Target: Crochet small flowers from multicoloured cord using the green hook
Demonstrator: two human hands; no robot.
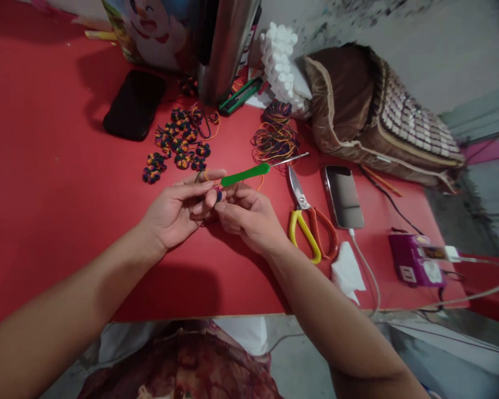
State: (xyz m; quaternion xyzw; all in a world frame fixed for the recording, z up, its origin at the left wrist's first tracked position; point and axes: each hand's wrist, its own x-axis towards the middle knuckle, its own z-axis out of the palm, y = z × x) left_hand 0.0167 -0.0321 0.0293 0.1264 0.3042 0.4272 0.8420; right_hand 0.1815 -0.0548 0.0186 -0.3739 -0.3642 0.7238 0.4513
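Note:
My left hand [178,209] and my right hand [249,216] meet over the red table [45,166]. Between their fingertips is a small multicoloured crochet piece [218,193], pinched by my left thumb and fingers. My right hand is closed on a crochet hook with a green handle [246,174]; its metal shaft points to the upper right. A thin strand of yarn loops over my left index finger. Several finished multicoloured crochet flowers [178,145] lie just beyond my hands.
Loose multicoloured yarn [275,136] lies behind the hook. Scissors with yellow and red handles [307,219], a phone on a cable [343,196], a tissue [347,271] and a purple power strip [416,260] sit right. A black phone [135,104], metal flask [224,44] and brown bag [370,116] stand behind.

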